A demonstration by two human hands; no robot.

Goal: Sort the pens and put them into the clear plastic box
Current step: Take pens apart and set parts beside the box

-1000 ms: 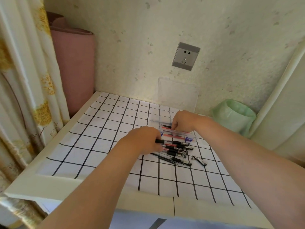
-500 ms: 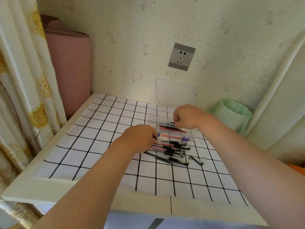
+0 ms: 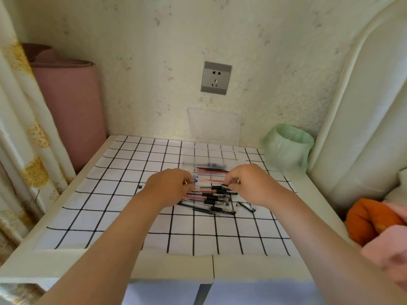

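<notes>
The clear plastic box (image 3: 203, 165) lies flat on the grid-patterned cloth (image 3: 132, 194), toward the wall side of the cloth, and already holds several pens (image 3: 212, 170) laid across it — a blue one farthest from the person, then dark and red ones. Just on the near side of the box, a loose pile of pens (image 3: 209, 200) with black grips and red or black bodies lies on the cloth, mostly parallel to the box's long side. A single black pen cap (image 3: 246, 206) sits a little apart, to the right of the pile.

The left hand (image 3: 168, 187) rests at the left end of the pile, fingers curled down onto the pens; whether it actually grips one I cannot tell. The right hand (image 3: 247, 183) is at the box's near right corner, thumb and fingertips pinched on the end of a black pen (image 3: 218, 187).

Beyond the box, a clear lid (image 3: 214, 126) leans against the wall under a grey wall socket (image 3: 216, 77). Right of the box stands a bin lined with a green bag (image 3: 288, 146) — left of it, past the cloth's edge, a pink roll (image 3: 70, 111).
</notes>
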